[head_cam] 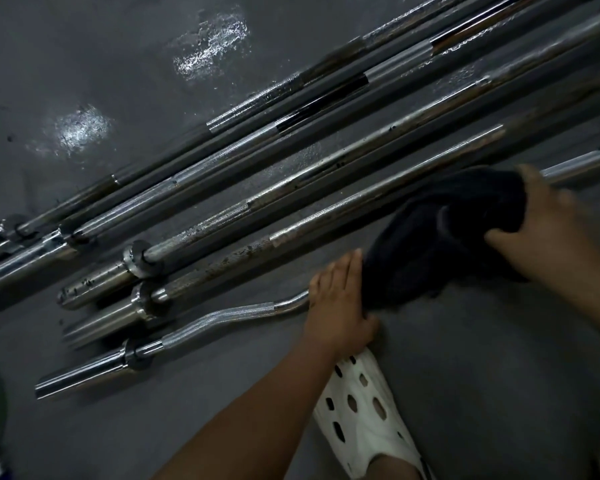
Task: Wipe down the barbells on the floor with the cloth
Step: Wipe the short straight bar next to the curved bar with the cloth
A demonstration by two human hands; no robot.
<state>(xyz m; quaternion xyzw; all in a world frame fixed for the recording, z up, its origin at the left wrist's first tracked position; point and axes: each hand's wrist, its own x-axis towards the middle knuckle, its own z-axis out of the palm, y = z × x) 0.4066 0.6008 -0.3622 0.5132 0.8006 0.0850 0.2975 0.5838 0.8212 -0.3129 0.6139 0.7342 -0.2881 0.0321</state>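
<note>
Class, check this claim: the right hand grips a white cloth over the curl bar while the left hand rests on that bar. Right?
Wrong colour: the head view shows the cloth is black. The right hand grips it over the curl bar while the left hand rests on that bar.

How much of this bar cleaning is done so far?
Early, it seems. Done: nothing is clearly finished, though the curl bar looks shiny along its bare left stretch. In hand: the right hand grips the dark cloth over that bar while the left hand rests on it. Left: the straight barbells beyond; the nearest two show dark specks and rusty patches.
</note>
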